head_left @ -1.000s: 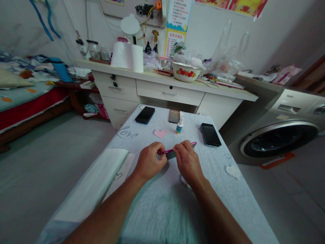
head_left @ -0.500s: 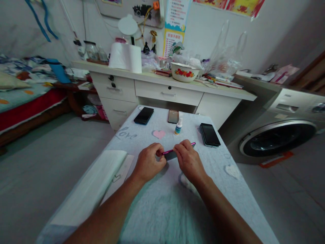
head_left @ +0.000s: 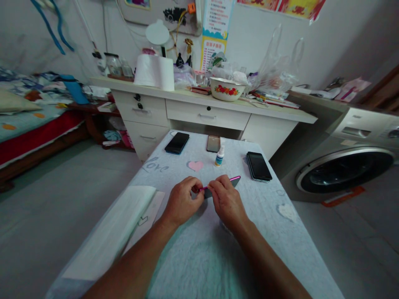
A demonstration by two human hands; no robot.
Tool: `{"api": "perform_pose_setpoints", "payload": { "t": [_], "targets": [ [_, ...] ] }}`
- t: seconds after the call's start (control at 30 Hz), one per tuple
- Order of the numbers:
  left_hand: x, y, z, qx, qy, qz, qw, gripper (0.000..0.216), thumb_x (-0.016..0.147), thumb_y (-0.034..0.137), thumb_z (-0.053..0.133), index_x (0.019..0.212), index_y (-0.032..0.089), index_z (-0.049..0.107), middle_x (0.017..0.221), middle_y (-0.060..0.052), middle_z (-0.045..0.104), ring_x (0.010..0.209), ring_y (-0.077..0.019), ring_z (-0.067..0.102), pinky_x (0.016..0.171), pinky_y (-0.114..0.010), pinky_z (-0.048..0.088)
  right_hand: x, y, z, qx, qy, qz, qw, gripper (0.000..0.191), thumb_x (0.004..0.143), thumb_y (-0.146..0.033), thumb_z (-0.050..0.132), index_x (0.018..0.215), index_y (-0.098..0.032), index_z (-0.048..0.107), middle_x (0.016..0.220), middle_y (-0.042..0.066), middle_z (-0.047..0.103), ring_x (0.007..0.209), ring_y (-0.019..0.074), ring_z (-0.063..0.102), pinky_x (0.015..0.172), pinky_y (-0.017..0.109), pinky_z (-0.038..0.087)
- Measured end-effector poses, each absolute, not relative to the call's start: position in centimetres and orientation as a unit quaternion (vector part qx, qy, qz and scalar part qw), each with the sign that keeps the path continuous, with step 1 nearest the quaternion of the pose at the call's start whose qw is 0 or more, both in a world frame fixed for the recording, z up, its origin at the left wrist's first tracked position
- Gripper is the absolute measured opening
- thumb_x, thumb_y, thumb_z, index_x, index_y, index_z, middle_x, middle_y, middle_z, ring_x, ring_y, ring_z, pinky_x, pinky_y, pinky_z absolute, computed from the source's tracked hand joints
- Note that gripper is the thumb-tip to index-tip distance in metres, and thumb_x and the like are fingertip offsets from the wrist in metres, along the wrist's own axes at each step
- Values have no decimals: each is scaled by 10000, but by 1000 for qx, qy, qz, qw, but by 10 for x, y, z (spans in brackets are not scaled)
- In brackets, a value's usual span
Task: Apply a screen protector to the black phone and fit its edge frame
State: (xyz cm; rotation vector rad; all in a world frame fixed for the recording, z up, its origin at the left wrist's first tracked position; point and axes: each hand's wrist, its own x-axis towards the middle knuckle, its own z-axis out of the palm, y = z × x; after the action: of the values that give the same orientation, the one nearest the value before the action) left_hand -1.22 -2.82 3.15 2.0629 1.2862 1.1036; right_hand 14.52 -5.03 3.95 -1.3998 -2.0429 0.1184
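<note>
A phone with a shiny pink edge (head_left: 235, 179) is tilted up on its long side above the cloth-covered table. My left hand (head_left: 184, 198) is closed on its left end, thumb and fingers pinching the corner. My right hand (head_left: 227, 199) has its fingers pressed together over the middle of the pink edge, close to the left fingertips. Whether something small lies under the right fingertips cannot be made out. Both hands hide much of the phone. Beyond them stands a small white bottle with a blue and yellow label (head_left: 219, 157).
A dark phone (head_left: 177, 143) lies at the far left of the table and a stack of phones (head_left: 259, 166) at the right. A brownish phone or case (head_left: 213, 143) is at the back edge. White sheets (head_left: 109, 232) lie along the left side. A white desk (head_left: 205, 114) stands behind.
My right hand has slid left along the pink edge, toward my left hand, uncovering more of the phone's right end. My left hand keeps its grip. The view has shifted slightly.
</note>
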Motion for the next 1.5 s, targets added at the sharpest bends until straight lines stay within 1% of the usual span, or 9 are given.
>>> {"api": "perform_pose_setpoints", "payload": {
  "t": [0.23,0.47,0.67,0.8,0.97,1.07,1.2,1.3,1.5],
  "targets": [
    [-13,-30,37,762,456,393,238,77,772,122,556,739,189,576,742,15,586,698,-125,569,630,-231,428,144,-51,39,-536,-776,46,328,206,941,-191,431,913,-202,635,919,49,541,769,142,550,687,243,447],
    [-15,-28,36,764,457,388,239,70,793,145,550,755,194,582,761,9,604,713,-139,585,623,-237,435,189,-37,38,-580,-727,-4,366,208,936,-216,432,912,-190,637,889,52,543,796,160,556,740,280,449],
    [-15,-28,37,762,462,385,241,67,808,158,543,768,194,582,770,5,604,710,-142,587,607,-237,431,215,-29,34,-610,-688,-36,391,206,922,-223,441,898,-169,639,882,65,548,772,173,558,736,306,451],
    [-17,-26,35,760,468,387,232,67,818,159,532,783,194,577,792,2,598,733,-144,586,612,-239,428,207,-32,36,-613,-689,-36,386,199,918,-208,445,899,-168,639,869,59,535,768,169,550,731,300,447],
    [-18,-24,33,757,469,389,235,64,826,151,530,799,192,572,803,7,592,739,-138,578,623,-240,423,173,-40,40,-591,-721,3,361,236,940,-188,407,876,-191,634,880,48,525,760,148,534,701,263,436],
    [-18,-25,32,758,464,392,239,70,829,145,526,799,191,568,806,8,588,748,-136,576,634,-240,423,152,-44,39,-575,-740,15,349,221,935,-163,417,891,-189,632,905,53,528,770,146,536,691,249,434],
    [-17,-25,34,760,461,390,241,76,835,154,522,784,190,565,794,7,578,756,-141,572,646,-244,424,138,-46,35,-549,-768,17,329,204,941,-175,423,918,-190,624,933,55,526,775,143,541,685,233,431],
    [-18,-24,35,761,460,388,241,70,832,161,528,779,189,564,794,7,575,756,-144,569,651,-249,423,140,-45,34,-553,-767,17,325,206,945,-184,421,916,-197,624,933,51,525,768,143,540,680,234,428],
    [-19,-24,35,764,460,385,236,65,829,167,524,783,188,564,796,2,576,750,-150,569,630,-252,416,173,-39,38,-600,-716,5,357,217,936,-183,434,894,-178,647,898,55,528,786,160,544,715,265,427]
  ]
}}
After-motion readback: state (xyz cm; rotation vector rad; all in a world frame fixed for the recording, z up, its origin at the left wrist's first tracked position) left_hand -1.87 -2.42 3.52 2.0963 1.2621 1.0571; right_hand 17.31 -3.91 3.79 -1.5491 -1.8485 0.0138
